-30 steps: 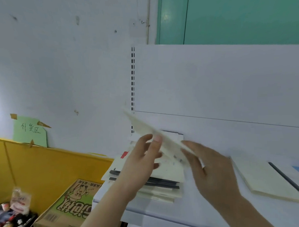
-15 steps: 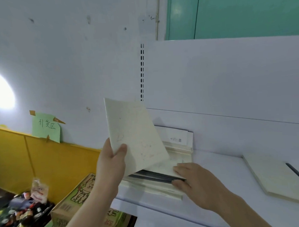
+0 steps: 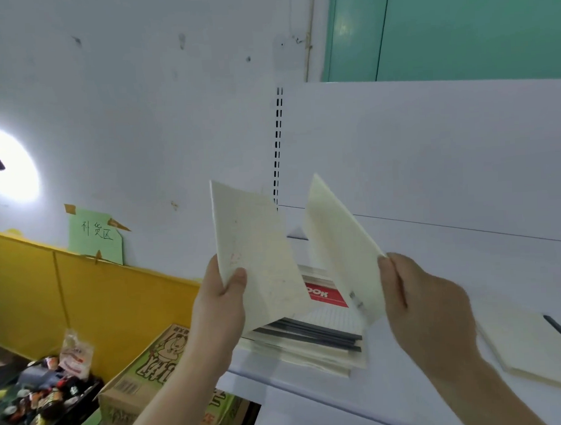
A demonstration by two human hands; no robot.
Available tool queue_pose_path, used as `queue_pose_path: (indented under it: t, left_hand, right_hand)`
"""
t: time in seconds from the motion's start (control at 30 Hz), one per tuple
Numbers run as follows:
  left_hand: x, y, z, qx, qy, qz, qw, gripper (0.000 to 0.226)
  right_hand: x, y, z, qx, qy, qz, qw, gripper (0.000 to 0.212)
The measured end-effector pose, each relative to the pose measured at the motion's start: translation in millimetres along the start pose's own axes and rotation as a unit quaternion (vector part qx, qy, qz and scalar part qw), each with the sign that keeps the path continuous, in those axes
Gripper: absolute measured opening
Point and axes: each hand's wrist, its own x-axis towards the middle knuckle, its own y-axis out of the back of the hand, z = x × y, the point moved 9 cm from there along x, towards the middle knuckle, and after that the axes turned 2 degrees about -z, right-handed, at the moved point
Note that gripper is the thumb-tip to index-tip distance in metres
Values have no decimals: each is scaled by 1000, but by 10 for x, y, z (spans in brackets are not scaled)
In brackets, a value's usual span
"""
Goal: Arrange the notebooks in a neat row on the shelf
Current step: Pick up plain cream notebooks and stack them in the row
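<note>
Since half a second ago: the right hand (image 3: pixel 428 305) has come up off the pile and now lifts a second cream notebook (image 3: pixel 342 251); before, only the left one was raised, and the red-labelled cover underneath was hidden.

Head view, left hand (image 3: pixel 219 308): closed on a cream notebook (image 3: pixel 258 258), thumb across the front cover near its lower left corner, fingers behind. That book stands nearly upright, tilted a little, above the left part of the pile.

Head view, right hand: pinching the right edge of the second cream notebook, thumb in front, fingers behind. It leans the other way, so the two books form a V, apart at the top and close together low down.

Stack of notebooks (image 3: pixel 310 342): lying flat at the left end of the white shelf (image 3: pixel 408 383), below both raised books. Cream covers with dark spines show at its front edge. On top a red label (image 3: pixel 328 295) with white letters peeks between the two held books.

Lone notebook (image 3: pixel 535 345): flat on the shelf well to the right of the pile, cream, with a dark spine along its far right edge.

Beside the shelf: a cardboard box (image 3: pixel 145 375) with a green cartoon print sits low on the left, near a tray of small packets (image 3: pixel 39 393).

Wall: a green paper note (image 3: pixel 95 236) is taped above the yellow panel (image 3: pixel 84 304).
</note>
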Motion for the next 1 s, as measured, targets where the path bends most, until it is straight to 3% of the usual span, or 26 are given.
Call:
queue_pose_path:
  t: [0.1,0.2,0.33,0.5,0.57,0.63,0.73,0.83,1.0]
  left_hand:
    - [-140,-349,26,-19,-2,-47,999,17]
    - [-271,-628,32,-80,4,-79,994,19]
    - [-389,-825,59,-115,-13,-120,986,38]
    - [-395,-1093,-112,-99,9,-141,985,21]
    - [-423,-1249,-193,-104,29,-160,981,23]
    - [-480,-1445,-249,-115,43,-185,975,25]
    - [-608,-1789,-322,-134,73,-220,963,25]
    - [-746,-2165,-362,-140,94,-219,961,26]
    - [-936,-2817,-263,-36,-7,-188,981,30]
  right_hand:
    - [-200,-12,-529,-2,70,45,996,31]
    - [-449,-266,-862,-4,106,22,994,34]
    - [-591,-428,-761,39,80,-50,995,39]
    - [-732,-336,-451,100,89,-137,982,43]
    - [-763,-210,-71,69,32,-133,988,43]
    - [-781,-49,416,43,-88,-137,986,51]
    - [-948,43,943,103,-228,-219,943,64]
    - [-1097,213,1235,115,-259,-249,926,68]
    - [-1268,611,1904,84,-272,-284,916,77]
